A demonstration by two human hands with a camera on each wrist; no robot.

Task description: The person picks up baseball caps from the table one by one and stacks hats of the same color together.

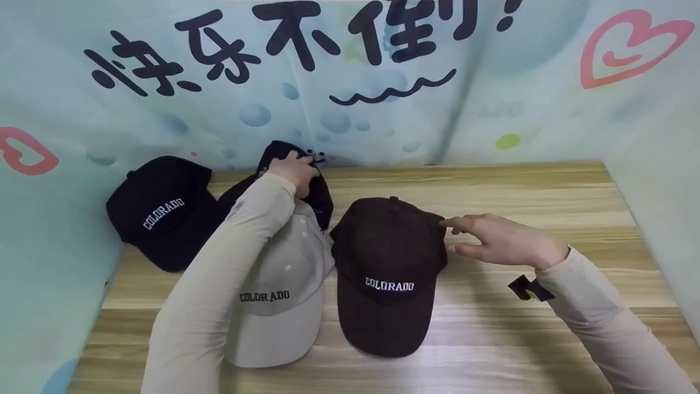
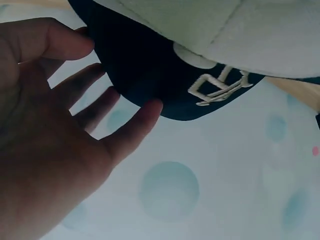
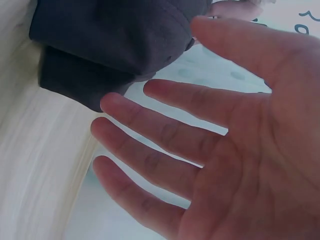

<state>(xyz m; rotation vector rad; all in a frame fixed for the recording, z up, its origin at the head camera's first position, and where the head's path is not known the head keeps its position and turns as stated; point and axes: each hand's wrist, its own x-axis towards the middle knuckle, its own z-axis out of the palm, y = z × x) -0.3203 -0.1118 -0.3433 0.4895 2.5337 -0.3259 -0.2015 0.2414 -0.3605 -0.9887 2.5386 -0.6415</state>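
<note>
My left hand (image 1: 293,171) reaches over a dark navy cap (image 1: 324,200) at the back of the table. In the left wrist view its spread fingertips meet the edge of that cap, which has pale raised embroidery (image 2: 220,90). Just in front of it lies a beige cap (image 1: 279,273) lettered COLORADO, partly covered by my left sleeve. A dark brown cap (image 1: 388,246), also lettered COLORADO, stands to the right with its brim toward me. My right hand (image 1: 495,239) is beside its right side, fingers extended, fingertips right at its edge.
A black COLORADO cap (image 1: 158,210) sits at the left end of the wooden table (image 1: 525,339). Behind rises a pale blue printed backdrop (image 1: 306,120) with large black characters. A small black piece (image 1: 530,288) is at my right wrist.
</note>
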